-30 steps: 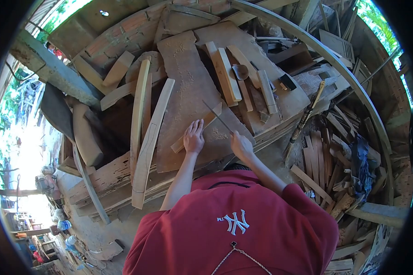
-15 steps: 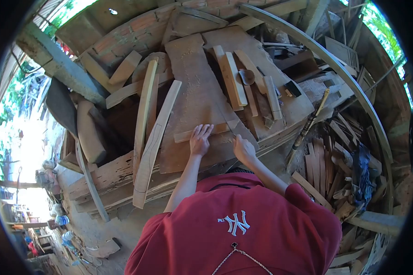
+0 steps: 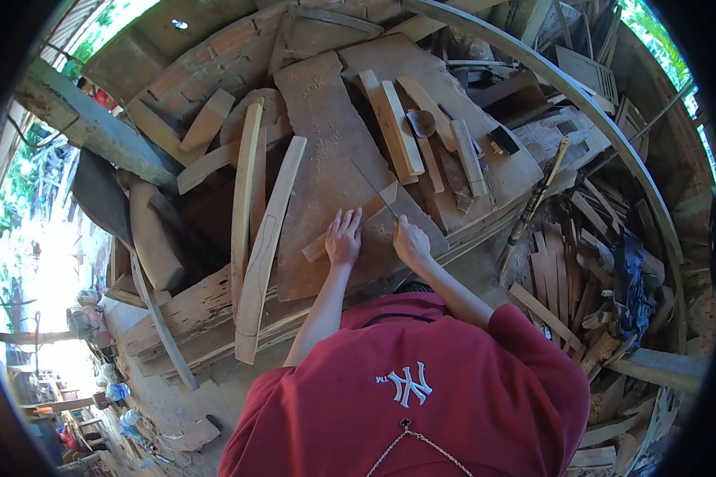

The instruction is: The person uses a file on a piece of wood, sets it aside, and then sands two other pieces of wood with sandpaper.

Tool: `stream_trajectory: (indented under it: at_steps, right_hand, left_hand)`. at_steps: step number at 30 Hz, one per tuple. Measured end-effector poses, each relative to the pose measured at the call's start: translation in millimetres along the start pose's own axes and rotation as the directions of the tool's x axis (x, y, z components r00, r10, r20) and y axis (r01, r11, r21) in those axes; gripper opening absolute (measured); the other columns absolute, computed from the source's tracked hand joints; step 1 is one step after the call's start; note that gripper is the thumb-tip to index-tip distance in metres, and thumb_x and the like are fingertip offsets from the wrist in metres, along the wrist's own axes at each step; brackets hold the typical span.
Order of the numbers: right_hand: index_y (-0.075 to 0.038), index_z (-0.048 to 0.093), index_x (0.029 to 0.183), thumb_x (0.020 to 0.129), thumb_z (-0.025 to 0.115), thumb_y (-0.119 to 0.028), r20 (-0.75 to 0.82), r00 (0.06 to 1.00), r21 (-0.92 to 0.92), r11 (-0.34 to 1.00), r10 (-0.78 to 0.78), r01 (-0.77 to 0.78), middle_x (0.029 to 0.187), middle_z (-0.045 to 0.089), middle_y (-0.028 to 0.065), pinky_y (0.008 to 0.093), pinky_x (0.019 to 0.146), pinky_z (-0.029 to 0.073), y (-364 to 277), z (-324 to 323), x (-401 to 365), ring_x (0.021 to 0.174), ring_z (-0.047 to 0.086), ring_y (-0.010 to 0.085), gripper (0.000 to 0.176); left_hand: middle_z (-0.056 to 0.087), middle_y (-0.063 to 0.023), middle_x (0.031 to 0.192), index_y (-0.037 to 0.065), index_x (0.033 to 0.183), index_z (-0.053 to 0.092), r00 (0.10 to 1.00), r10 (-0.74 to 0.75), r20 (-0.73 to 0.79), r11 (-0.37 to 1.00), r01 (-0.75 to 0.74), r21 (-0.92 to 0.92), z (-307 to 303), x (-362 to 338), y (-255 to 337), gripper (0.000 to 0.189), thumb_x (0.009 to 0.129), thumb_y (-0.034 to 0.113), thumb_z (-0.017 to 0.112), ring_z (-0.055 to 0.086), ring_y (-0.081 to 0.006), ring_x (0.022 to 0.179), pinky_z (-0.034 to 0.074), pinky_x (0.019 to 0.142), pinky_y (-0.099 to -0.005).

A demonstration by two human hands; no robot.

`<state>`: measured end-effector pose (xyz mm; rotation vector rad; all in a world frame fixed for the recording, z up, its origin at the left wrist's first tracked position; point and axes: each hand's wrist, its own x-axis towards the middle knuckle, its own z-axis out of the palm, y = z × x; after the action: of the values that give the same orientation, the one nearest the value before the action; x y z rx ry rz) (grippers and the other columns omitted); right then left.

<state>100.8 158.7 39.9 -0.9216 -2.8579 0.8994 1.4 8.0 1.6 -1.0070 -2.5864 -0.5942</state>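
Observation:
A short flat wooden strip (image 3: 376, 204) lies slanted on the brown work board (image 3: 310, 171), its upper right end pointing away from me. My left hand (image 3: 344, 236) rests over the strip's lower left part, holding it against the board with the fingers stretched across it. My right hand (image 3: 411, 242) is closed round the near end of a hand tool with a long, thin dark blade (image 3: 371, 186). That blade crosses the strip near its upper right end and points up and left; its handle is hidden in my fist.
Left of the board lean long wooden pieces (image 3: 269, 246), one with pencil lines. Several cut timbers (image 3: 402, 131) and a round-headed wooden piece (image 3: 422, 123) lie at the right. A dark block (image 3: 503, 141) sits farther right. Offcuts (image 3: 557, 278) are heaped beside the bench's right edge.
The strip has turned, its right end swinging up and away. My right hand has moved slightly up and left, and the blade reaches farther past the strip. My left hand stays on it.

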Motion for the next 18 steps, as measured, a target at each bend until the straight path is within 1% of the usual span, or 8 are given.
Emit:
stream_trajectory:
  at_steps: [1,4,6,10,13,15,17,18]
  right_hand:
    - [-0.001,0.049,0.100,0.099,0.042,-0.025,-0.005,1.000,0.005,1.000,-0.008,0.008,0.080,0.065,0.0290,0.0555,0.069,0.050,1,-2,-2,0.077,0.064,0.0469,0.025]
    - [-0.002,0.050,0.099,0.098,0.042,-0.025,-0.004,1.000,-0.029,1.000,0.006,-0.006,0.083,0.065,0.0287,0.0535,0.071,0.051,9,-5,-27,0.081,0.066,0.0441,0.024]
    - [-0.003,0.050,0.100,0.099,0.042,-0.027,0.052,0.998,-0.047,0.998,0.041,-0.038,0.082,0.065,0.0285,0.0542,0.071,0.051,19,-21,-51,0.081,0.066,0.0442,0.026]
    - [-0.003,0.050,0.100,0.099,0.042,-0.030,0.133,0.987,-0.086,0.993,0.088,-0.077,0.081,0.065,0.0284,0.0556,0.072,0.050,40,-33,-79,0.081,0.065,0.0453,0.028]
    - [-0.002,0.050,0.099,0.099,0.042,-0.029,0.097,0.993,-0.076,0.996,0.062,-0.055,0.080,0.065,0.0283,0.0555,0.072,0.050,33,-29,-64,0.081,0.065,0.0458,0.028]
    - [-0.002,0.051,0.099,0.098,0.042,-0.028,0.067,0.998,-0.010,1.000,-0.005,0.006,0.082,0.065,0.0284,0.0550,0.072,0.050,20,-24,-42,0.081,0.065,0.0459,0.027]
    - [-0.001,0.051,0.097,0.098,0.043,-0.028,-0.026,0.998,0.074,0.996,-0.050,0.051,0.080,0.065,0.0283,0.0570,0.071,0.048,8,-9,-11,0.078,0.063,0.0484,0.028]
    - [-0.001,0.051,0.097,0.098,0.043,-0.027,-0.022,0.998,0.078,0.996,-0.050,0.052,0.081,0.065,0.0282,0.0568,0.071,0.048,4,-1,8,0.079,0.063,0.0483,0.027]
  left_hand:
    - [0.060,-0.0033,0.126,0.020,0.132,0.057,1.000,-0.008,-0.003,1.000,0.008,0.007,3,-1,1,0.043,0.088,0.021,0.061,0.052,-0.0275,0.123,0.042,0.100,-0.0397]
    - [0.060,-0.0030,0.127,0.021,0.132,0.058,1.000,-0.027,-0.010,0.999,0.027,0.021,7,-2,2,0.044,0.088,0.021,0.062,0.051,-0.0284,0.126,0.041,0.102,-0.0407]
    - [0.060,-0.0029,0.127,0.021,0.131,0.058,0.999,-0.040,-0.004,0.999,0.040,0.016,6,-1,3,0.044,0.088,0.021,0.062,0.051,-0.0281,0.125,0.041,0.102,-0.0410]
    - [0.059,-0.0019,0.128,0.021,0.131,0.058,0.998,-0.054,0.028,0.997,0.055,-0.061,-1,0,2,0.044,0.087,0.020,0.062,0.051,-0.0264,0.126,0.041,0.103,-0.0401]
    - [0.060,-0.0015,0.128,0.021,0.131,0.058,0.998,-0.051,0.033,0.997,0.053,-0.063,-2,3,4,0.045,0.087,0.020,0.063,0.051,-0.0254,0.126,0.041,0.102,-0.0390]
    - [0.061,-0.0017,0.127,0.021,0.130,0.059,0.999,-0.037,0.034,0.998,0.038,-0.042,-5,4,4,0.044,0.086,0.020,0.064,0.052,-0.0252,0.125,0.042,0.101,-0.0387]
    - [0.061,-0.0021,0.128,0.021,0.130,0.059,0.999,-0.030,0.022,0.999,0.031,-0.035,-4,2,3,0.044,0.087,0.020,0.064,0.052,-0.0254,0.125,0.042,0.101,-0.0387]
    - [0.061,-0.0023,0.128,0.021,0.130,0.059,1.000,-0.025,0.014,0.999,0.025,-0.033,-2,3,3,0.044,0.087,0.020,0.063,0.052,-0.0255,0.125,0.042,0.101,-0.0387]
